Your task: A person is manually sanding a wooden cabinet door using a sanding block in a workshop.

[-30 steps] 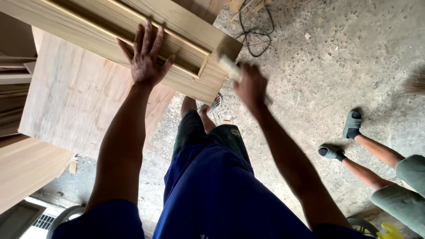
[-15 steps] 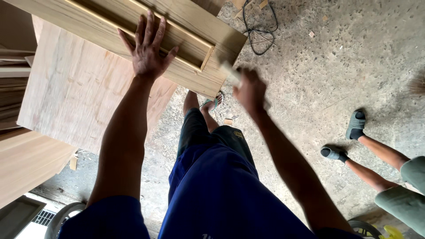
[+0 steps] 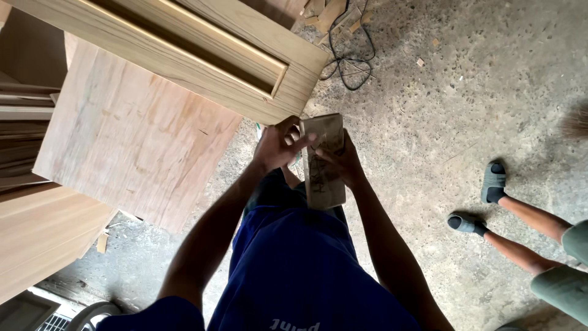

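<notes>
I hold a worn rectangular sheet of sandpaper [image 3: 323, 160] in front of my body with both hands. My right hand [image 3: 344, 164] grips it from the right side and underneath. Fingers of my left hand [image 3: 279, 144] pinch its upper left edge. Just above the hands lies the corner of a pale wooden panelled door [image 3: 202, 49], resting flat over a plywood sheet [image 3: 135, 135]. Neither hand touches the door.
Another person's legs in grey slippers [image 3: 490, 202] stand on the concrete floor at the right. A black cable [image 3: 349, 52] and wood offcuts lie beyond the door corner. More wooden boards [image 3: 30, 239] are stacked at the left.
My left hand has come off the door's surface and joined my right hand at the sandpaper. The right hand has drawn back from the door corner toward my body.
</notes>
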